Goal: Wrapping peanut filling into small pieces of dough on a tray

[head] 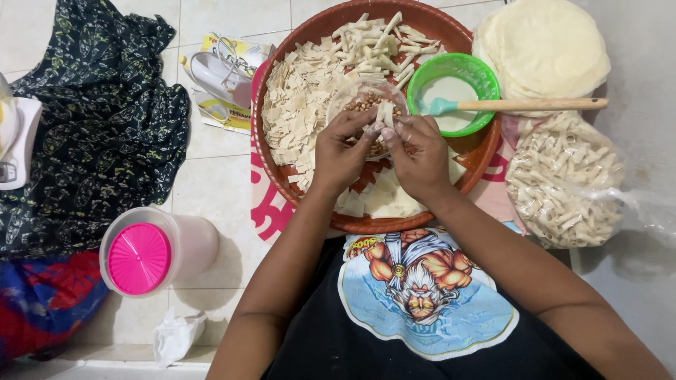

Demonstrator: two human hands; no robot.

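Note:
Both my hands meet over a big round brown tray (278, 53). My left hand (341, 152) and my right hand (418, 155) pinch a small pale dough wrapper (385, 112) between their fingertips. Just behind them stands a clear bowl of brown peanuts (360, 100). Cut wrapper squares (299, 105) cover the tray's left side, and rolled sticks (377, 43) lie at its far side. Larger wrapper pieces (384, 199) lie under my wrists.
A green bowl of white paste (454, 93) with a teal, wooden-handled spatula (521, 105) sits on the tray's right. Round wrappers (542, 46) are stacked far right, above a plastic bag of finished rolls (563, 183). A pink-lidded container (141, 257), dark cloth (98, 127) and hand mixer (222, 70) lie left.

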